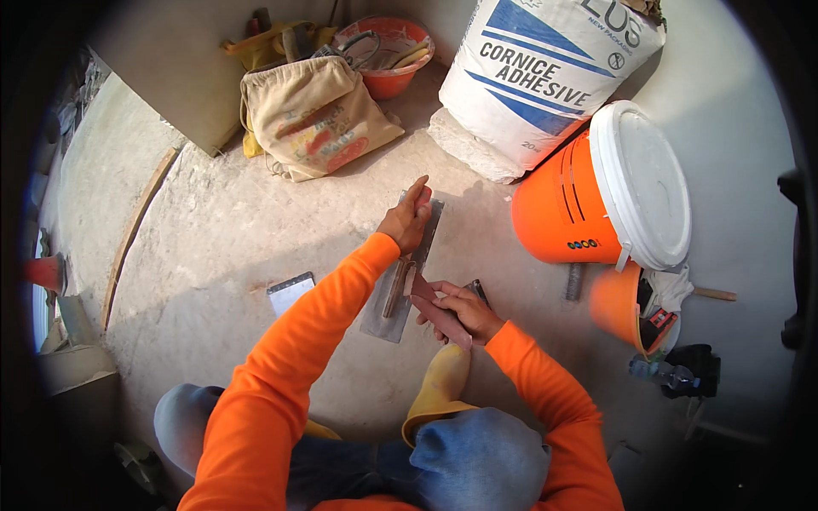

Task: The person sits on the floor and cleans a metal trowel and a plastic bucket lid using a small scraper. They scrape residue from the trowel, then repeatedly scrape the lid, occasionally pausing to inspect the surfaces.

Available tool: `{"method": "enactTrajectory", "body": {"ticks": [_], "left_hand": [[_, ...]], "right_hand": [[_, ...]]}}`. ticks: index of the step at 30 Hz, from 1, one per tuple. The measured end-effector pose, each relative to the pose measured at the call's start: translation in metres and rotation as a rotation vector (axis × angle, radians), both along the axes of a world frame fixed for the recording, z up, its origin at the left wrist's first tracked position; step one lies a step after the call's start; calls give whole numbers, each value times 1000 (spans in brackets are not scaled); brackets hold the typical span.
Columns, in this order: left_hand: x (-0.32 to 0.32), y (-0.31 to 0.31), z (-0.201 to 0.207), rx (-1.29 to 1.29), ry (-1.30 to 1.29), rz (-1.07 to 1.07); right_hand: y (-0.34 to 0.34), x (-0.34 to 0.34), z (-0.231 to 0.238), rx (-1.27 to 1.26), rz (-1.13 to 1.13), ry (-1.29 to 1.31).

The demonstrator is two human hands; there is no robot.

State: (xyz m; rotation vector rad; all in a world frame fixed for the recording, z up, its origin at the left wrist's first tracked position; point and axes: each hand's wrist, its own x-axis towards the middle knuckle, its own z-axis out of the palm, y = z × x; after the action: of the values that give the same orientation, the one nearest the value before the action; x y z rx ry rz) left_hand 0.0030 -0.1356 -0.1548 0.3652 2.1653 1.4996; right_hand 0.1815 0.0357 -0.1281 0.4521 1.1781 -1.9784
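My left hand (407, 223) is at the upper end of a steel plastering trowel (383, 326), its fingers stretched out and slightly apart. The trowel has a long rectangular blade and a wooden handle facing up; whether it rests on the floor or is raised, I cannot tell. In my right hand (467, 312) is a strip of reddish-brown sandpaper (445, 322), pinched between thumb and fingers beside the trowel's handle. The strip's upper end reaches over the blade. Left of the trowel, a small light-coloured flat scraper (291, 292) with a dark edge lies on the floor.
A cloth drawstring bag (315, 115) and an orange-red basin (397, 78) with tools stand at the back. Further right are a large adhesive sack (537, 77), an orange lidded bucket (567, 204) and a smaller orange bucket (615, 302). A curved wooden strip (136, 230) lies left.
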Motion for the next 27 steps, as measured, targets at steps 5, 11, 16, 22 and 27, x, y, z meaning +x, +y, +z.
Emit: {"method": "enactTrajectory", "body": {"ticks": [5,11,16,22,27], "left_hand": [[4,2,-1,-57,29,-28],[5,3,-3,-52,95,-61],[5,1,-2,-42,119,-61],[13,6,12,-53,32,-157],[10,8,20,-107,-12,-148]], "right_hand": [[-16,8,-4,629,195,636],[-28,20,16,1013,621,920],[-46,27,38,1125,763,908],[-47,18,53,1369,730,908],[-42,15,55,1435,761,968]]}}
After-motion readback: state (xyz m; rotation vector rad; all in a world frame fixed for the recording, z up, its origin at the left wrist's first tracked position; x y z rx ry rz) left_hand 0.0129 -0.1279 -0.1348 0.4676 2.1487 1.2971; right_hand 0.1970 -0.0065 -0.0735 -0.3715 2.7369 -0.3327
